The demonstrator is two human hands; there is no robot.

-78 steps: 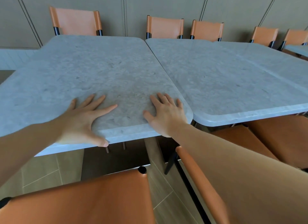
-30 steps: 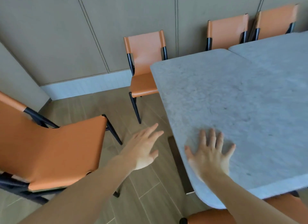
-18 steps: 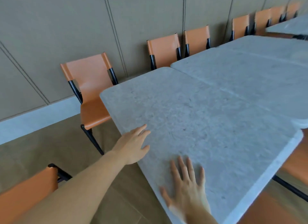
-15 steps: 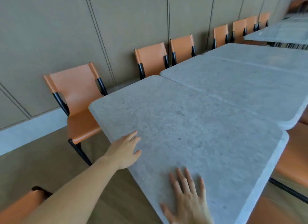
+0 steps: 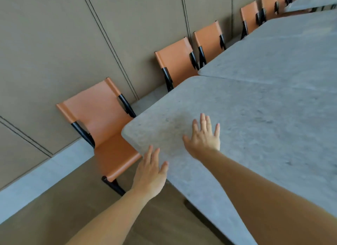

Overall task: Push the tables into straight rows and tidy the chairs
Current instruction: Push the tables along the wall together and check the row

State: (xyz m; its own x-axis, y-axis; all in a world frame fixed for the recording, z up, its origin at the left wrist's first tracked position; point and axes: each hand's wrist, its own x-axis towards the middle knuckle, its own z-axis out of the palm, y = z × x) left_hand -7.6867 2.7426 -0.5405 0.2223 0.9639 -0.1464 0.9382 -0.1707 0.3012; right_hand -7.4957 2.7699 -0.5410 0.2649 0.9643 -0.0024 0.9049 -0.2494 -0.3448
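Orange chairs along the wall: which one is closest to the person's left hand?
The nearest orange leather chair, by the grey stone table's corner; its seat sits just beyond the left hand. The others stand farther along the wall.

Matt grey stone-look table [image 5: 255, 117] — smooth orange leather-look chair [image 5: 102, 117], black frame, wood-look floor [image 5: 45, 217]

The worktop [image 5: 246, 117] at centre right was pale grey with darker mottled speckling. The chairs [image 5: 102, 120] at left and upper right were orange with black frames. The wall [image 5: 54, 44] was tan, the floor [image 5: 45, 217] brown.
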